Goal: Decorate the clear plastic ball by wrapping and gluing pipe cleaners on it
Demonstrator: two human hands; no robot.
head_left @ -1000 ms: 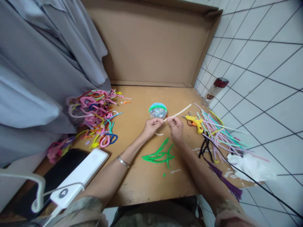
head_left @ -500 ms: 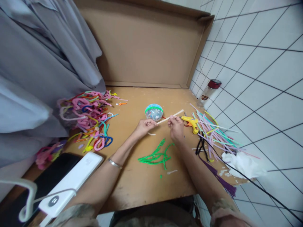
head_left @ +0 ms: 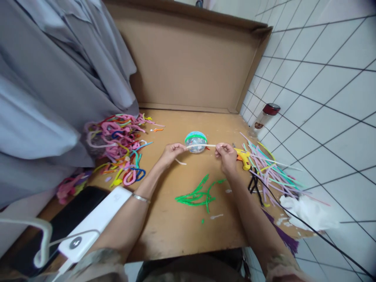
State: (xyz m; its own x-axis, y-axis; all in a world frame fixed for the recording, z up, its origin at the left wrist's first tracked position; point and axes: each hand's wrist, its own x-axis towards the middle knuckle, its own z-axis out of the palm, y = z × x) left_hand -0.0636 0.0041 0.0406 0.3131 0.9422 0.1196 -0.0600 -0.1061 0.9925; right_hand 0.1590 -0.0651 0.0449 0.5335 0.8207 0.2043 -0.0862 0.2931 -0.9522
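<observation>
Wider apart than half a second ago, my left hand (head_left: 174, 152) and right hand (head_left: 226, 154) are over the table (head_left: 167, 231). To my left lies a tangled pile (head_left: 117, 137); between my forearms, green stems (head_left: 195, 194); beside my right hand, the glue gun (head_left: 245, 159); beyond, the ball (head_left: 196, 140). Thinnest is the pale strip (head_left: 202, 145), pinched by the fingertips of each hand, stretching nearly level in front of the ball.

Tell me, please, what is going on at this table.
A person holds a pale strip between the left hand and the right hand. In this view it crosses in front of a green-banded rounded object on the table. Green pieces lie nearer the person, and a yellow glue gun lies by the right hand.
</observation>
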